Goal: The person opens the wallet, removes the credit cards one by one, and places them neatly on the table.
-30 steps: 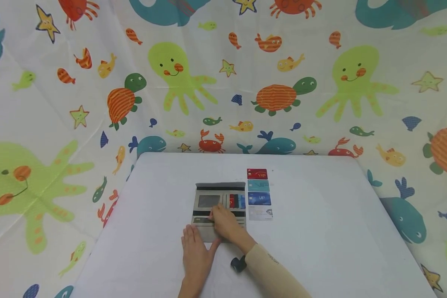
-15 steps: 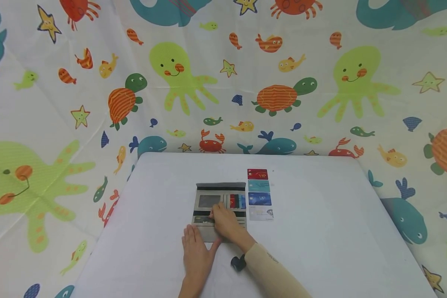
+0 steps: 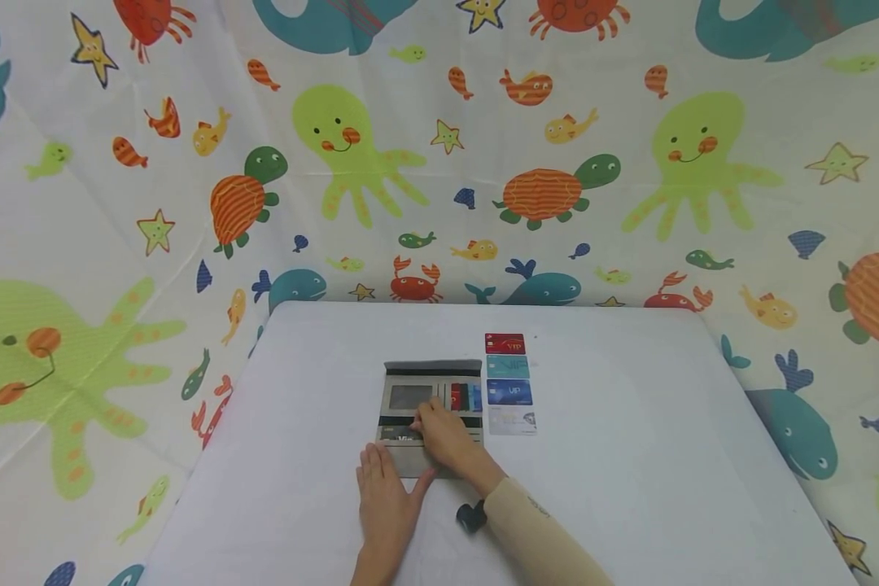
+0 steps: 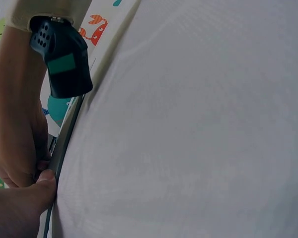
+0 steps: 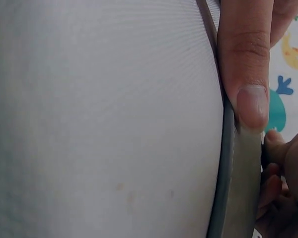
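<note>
An opened grey wallet (image 3: 410, 467) lies on the white table. My right hand (image 3: 443, 435), fingers curled, pinches the upper edge of a dark bank card (image 3: 390, 433) in the wallet's lower half. Part of the word "Vip" shows on the card; its lower portion is hidden in the slot. My left hand (image 3: 390, 496) lies with straight fingers at the wallet's lower left corner, the thumb spread along its near edge. In the right wrist view the left thumb (image 5: 252, 101) presses on the wallet's edge (image 5: 243, 183).
Several cards sit in the wallet's upper right slots (image 3: 465, 397). Just right of the wallet a column of cards is laid out: red (image 3: 505, 343), teal (image 3: 508, 366), blue (image 3: 509, 392) and silver (image 3: 512, 420). A black wrist camera (image 3: 472, 517) hangs under the right wrist. A sea-animal printed curtain (image 3: 439, 187) stands behind.
The dark card has come further up out of its slot, baring more of its printed lettering. Both hands stay nearly in the same place.
</note>
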Demonstrator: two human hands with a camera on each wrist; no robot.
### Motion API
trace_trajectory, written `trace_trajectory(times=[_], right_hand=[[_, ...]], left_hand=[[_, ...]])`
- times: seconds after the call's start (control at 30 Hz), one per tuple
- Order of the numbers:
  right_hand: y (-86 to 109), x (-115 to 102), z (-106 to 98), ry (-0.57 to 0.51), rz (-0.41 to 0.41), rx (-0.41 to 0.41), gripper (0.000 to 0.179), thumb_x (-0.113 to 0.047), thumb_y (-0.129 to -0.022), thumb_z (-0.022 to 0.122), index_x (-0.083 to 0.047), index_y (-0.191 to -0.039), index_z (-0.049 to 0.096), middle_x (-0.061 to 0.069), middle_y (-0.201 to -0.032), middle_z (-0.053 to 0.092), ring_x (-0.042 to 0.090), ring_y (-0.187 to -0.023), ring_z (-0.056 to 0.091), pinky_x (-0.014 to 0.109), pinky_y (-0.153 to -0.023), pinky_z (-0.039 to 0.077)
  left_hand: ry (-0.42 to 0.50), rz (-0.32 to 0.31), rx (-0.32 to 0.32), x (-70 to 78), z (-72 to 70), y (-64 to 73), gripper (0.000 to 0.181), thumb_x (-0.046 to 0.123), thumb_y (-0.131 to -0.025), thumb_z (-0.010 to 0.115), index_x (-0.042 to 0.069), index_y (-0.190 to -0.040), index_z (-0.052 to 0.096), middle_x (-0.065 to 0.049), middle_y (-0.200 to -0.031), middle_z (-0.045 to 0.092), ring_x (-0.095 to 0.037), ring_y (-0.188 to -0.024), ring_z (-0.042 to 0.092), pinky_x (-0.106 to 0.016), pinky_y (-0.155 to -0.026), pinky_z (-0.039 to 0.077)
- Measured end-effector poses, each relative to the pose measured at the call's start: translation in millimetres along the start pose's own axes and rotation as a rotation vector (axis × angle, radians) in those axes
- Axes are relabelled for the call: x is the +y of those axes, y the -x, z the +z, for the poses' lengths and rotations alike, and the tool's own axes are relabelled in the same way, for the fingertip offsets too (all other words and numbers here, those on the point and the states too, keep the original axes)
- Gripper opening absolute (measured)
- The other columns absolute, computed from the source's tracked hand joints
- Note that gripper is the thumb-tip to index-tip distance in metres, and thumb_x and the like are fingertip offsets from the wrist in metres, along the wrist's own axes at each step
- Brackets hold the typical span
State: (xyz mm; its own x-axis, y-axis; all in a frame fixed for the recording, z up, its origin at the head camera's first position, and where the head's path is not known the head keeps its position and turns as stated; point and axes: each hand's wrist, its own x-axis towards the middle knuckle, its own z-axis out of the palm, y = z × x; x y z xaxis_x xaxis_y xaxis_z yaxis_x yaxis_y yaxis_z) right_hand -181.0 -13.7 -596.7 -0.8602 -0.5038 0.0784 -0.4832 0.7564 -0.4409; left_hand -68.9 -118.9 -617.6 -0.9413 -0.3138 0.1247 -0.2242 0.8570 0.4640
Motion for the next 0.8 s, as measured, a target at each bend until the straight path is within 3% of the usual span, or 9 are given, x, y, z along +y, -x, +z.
trace_trajectory(times=[0.37, 0.8], right_hand=[[3.4, 5.8, -5.7, -0.088, -0.032, -0.045, 0.023, -0.032, -0.095, 0.069, -0.012, -0.101, 0.06, -0.001, -0.094, 0.052, 0.008, -0.075, 0.051, 0.024, -0.071, 0.051], [1.4, -2.3, -9.1, -0.112, 0.049, -0.079, 0.018, -0.027, -0.096, 0.067, -0.012, -0.102, 0.06, 0.0, -0.096, 0.054, 0.01, -0.077, 0.053, 0.026, -0.073, 0.053]], left_hand=[[0.002, 0.013, 0.001, -2.5, 2.0, 0.2, 0.104, 0.059, -0.081, 0.074, -0.018, -0.142, 0.041, -0.038, -0.153, 0.035, -0.05, -0.146, 0.033, -0.06, -0.119, 0.029], [-0.006, -0.006, -0.01, -0.6, 0.4, 0.3, 0.105, 0.06, -0.08, 0.075, -0.017, -0.143, 0.04, -0.037, -0.153, 0.034, -0.049, -0.147, 0.032, -0.059, -0.12, 0.028]])
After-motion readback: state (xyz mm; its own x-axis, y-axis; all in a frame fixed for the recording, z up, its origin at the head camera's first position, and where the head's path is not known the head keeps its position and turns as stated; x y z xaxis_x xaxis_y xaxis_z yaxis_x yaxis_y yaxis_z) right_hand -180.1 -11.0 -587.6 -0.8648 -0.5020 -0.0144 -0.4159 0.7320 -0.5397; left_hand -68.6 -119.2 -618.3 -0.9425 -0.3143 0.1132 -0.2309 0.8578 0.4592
